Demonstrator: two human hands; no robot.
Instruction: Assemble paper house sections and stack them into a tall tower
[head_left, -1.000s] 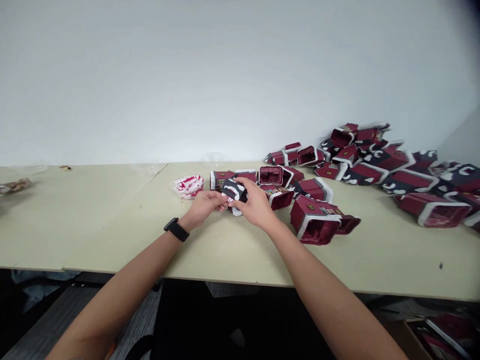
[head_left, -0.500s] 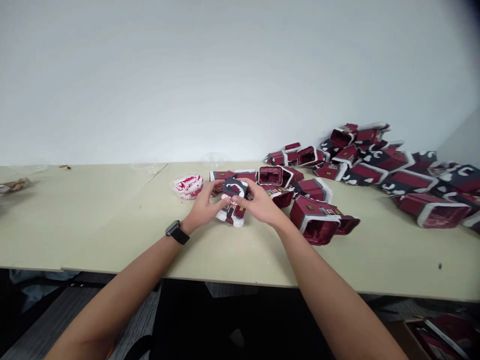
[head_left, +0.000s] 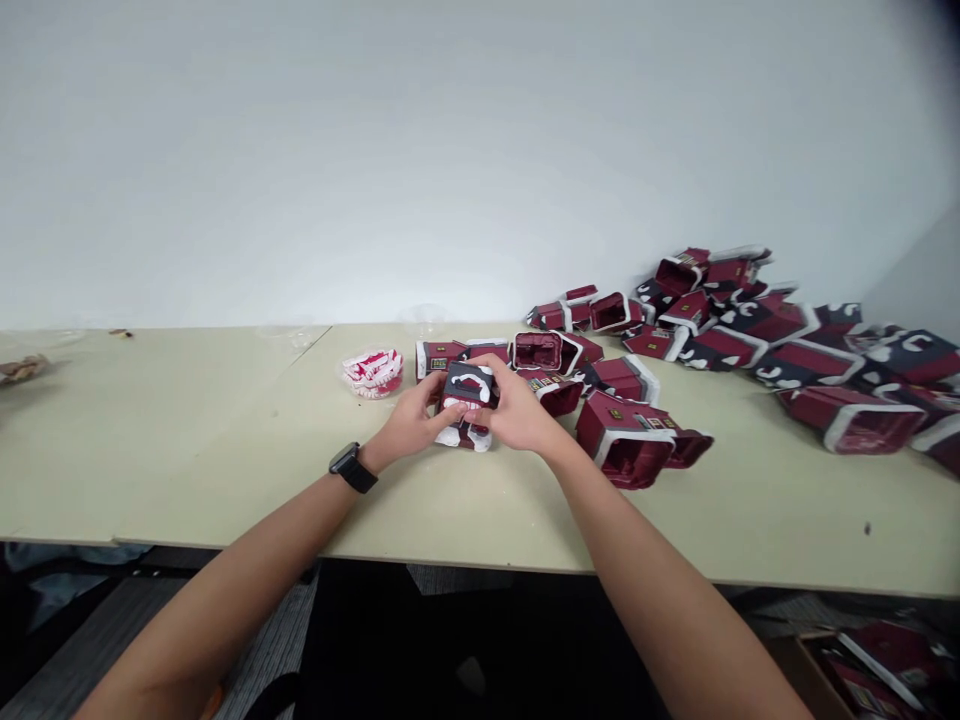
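Your left hand point(head_left: 409, 422) and right hand point(head_left: 519, 410) pinch a small dark-red model house with a grey, white-trimmed roof point(head_left: 469, 381) at the centre of the frame, thumbs nearly meeting on its near face, fingers curled round its sides and partly hidden; whether its base touches the table you cannot tell. Below it, the pale yellow-green tabletop point(head_left: 225, 455) shows as a strip down to its front edge, across the lower frame. The widest stretch of visible surface runs left, past a clear plastic packet of red-and-white pieces point(head_left: 373, 373) near your left fingers. Your right side is tighter: a dark-red, open-bottomed house with white rim point(head_left: 626, 430) lies just beyond your forearm, and a heap of similar houses point(head_left: 787, 345) fills the right, reaching back towards the pale wall point(head_left: 375, 150).
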